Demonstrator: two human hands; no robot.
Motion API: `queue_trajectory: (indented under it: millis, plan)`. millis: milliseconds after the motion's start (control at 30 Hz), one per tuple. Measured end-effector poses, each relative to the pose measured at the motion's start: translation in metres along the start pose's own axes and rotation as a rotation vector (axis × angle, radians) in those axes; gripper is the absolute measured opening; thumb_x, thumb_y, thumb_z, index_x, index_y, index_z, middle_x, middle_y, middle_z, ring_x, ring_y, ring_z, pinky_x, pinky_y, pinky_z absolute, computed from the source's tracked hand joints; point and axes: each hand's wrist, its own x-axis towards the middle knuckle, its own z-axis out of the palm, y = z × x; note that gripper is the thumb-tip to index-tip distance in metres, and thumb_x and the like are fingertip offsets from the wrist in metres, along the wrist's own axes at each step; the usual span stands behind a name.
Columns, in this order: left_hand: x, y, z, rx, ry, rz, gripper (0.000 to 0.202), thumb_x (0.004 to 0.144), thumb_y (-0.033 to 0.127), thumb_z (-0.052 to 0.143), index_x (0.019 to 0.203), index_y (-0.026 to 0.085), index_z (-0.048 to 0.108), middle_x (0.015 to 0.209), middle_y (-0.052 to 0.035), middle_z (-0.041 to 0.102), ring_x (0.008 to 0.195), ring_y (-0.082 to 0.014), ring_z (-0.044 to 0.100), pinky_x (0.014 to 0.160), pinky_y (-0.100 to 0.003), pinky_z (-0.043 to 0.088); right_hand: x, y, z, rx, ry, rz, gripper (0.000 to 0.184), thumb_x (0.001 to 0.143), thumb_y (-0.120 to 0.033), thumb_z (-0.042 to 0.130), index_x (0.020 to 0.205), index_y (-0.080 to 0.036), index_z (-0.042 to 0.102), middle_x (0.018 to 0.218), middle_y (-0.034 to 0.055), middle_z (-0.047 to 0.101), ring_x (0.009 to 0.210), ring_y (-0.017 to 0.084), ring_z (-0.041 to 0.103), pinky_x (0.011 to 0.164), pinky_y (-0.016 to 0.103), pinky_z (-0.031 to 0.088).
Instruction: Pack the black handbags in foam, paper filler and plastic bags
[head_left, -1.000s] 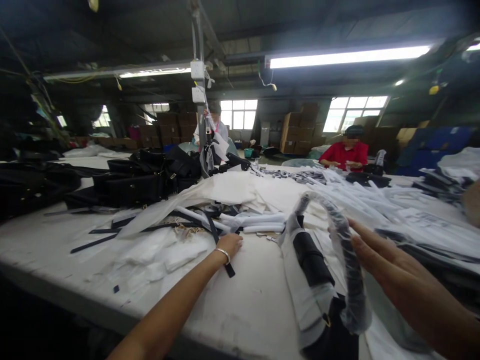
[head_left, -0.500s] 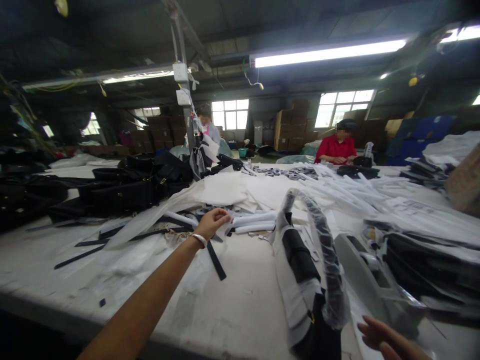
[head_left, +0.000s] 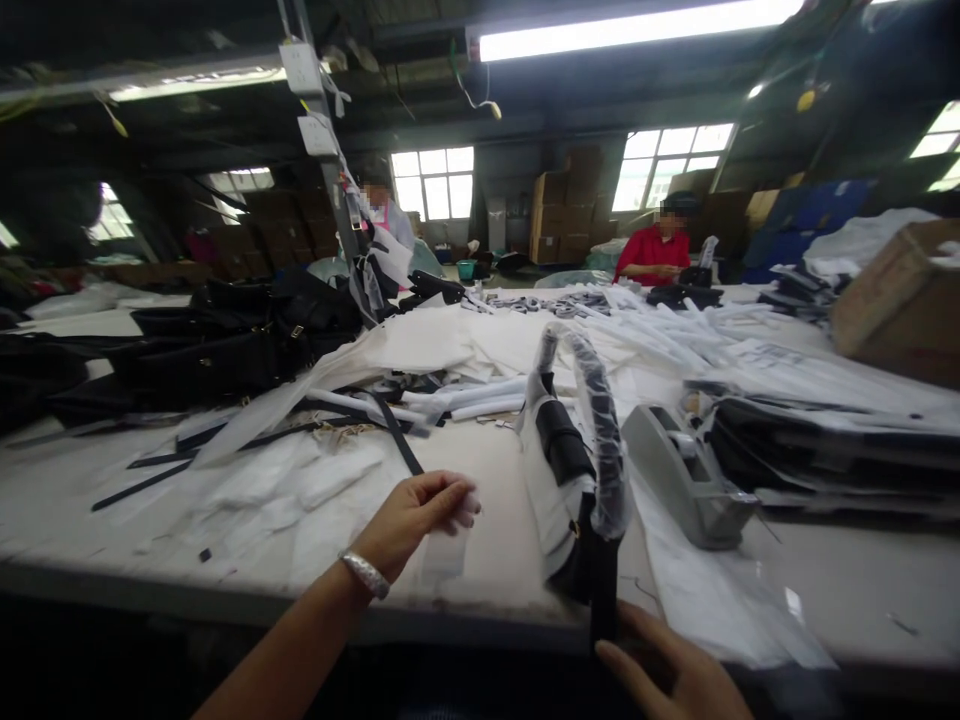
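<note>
A black handbag stands near the table's front edge, its body partly wrapped in white sheet. Clear plastic wraps its arched handle. From its near end a black strap hangs over the edge. My right hand is closed around the lower part of that strap, the fingers partly hidden behind it. Left of the handbag, my left hand is pinched over the table. A small clear plastic piece hangs below its fingers; its exact shape is hard to make out.
A grey tape dispenser sits right of the handbag, beside stacked black goods in plastic. Black strips, white tubes and sheets lie behind my left hand. Black bags pile up left. A co-worker in red sits across.
My left hand has drawn back toward me from the pile of strips and tubes with the clear plastic piece. My right hand has moved left onto the handbag's strap. The view has tilted down.
</note>
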Motion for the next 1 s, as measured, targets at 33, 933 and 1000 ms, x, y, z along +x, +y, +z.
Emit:
queue_trajectory:
  millis: [33,933,1000]
  plan:
    - [-0.006,-0.006,0.005,-0.026,-0.01,-0.038,0.039,0.077,0.05,0.074,0.09,0.013,0.071,0.079,-0.007,0.072,0.069,-0.0156,0.067,0.063,-0.023,0.05,-0.001,-0.003,0.003,0.017,-0.023,-0.005,0.039,0.072,-0.055,0.067,0.098,-0.029,0.079,0.104,0.0042,0.077,0.101,0.033,0.071,0.089,0.037,0.057]
    - [-0.051,-0.074,0.052,-0.167,-0.077,-0.278,0.034,0.066,0.042,0.084,0.081,0.013,0.072,0.074,-0.0079,0.076,0.07,-0.0196,0.072,0.066,-0.026,0.052,-0.008,-0.019,0.025,0.32,-0.115,0.131,0.043,0.073,-0.055,0.071,0.099,-0.022,0.078,0.071,0.0023,0.071,0.062,0.021,0.063,0.059,0.029,0.054]
    - [-0.051,-0.075,0.056,-0.205,-0.033,-0.272,0.035,0.066,0.043,0.084,0.079,0.013,0.07,0.076,-0.0079,0.076,0.072,-0.0194,0.072,0.067,-0.025,0.052,-0.008,-0.019,0.027,0.324,-0.11,0.13,0.041,0.073,-0.054,0.072,0.096,-0.021,0.079,0.068,0.0018,0.07,0.061,0.02,0.063,0.058,0.028,0.053]
